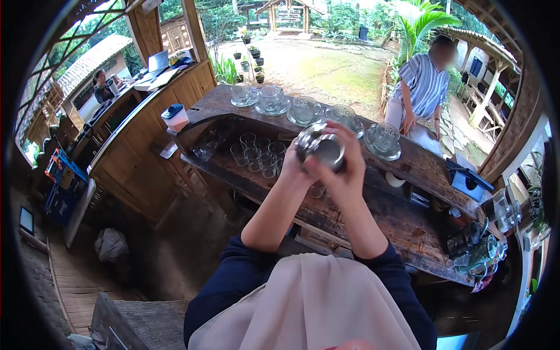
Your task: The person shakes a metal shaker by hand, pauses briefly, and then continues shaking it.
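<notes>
Both my hands are raised in front of me, closed around a shiny, rounded container [326, 150] that looks like metal or glass; its exact kind is hard to make out. My left hand [296, 168] grips its lower left side. Fingers of my right hand [349, 154] wrap over its top and right side. Just beyond, on the upper wooden ledge, stand a clear glass cup on a saucer [304, 109] and another cup [342, 115], partly hidden by my right hand. To the right sits one more cup and saucer [383, 140].
Several drinking glasses [252, 153] stand on the lower shelf. A lidded plastic tub [174, 117] is at the counter's left end. A blue box [468, 182] and glass mugs [481, 251] are at the right. Across the counter stands a person [424, 87] in a striped shirt.
</notes>
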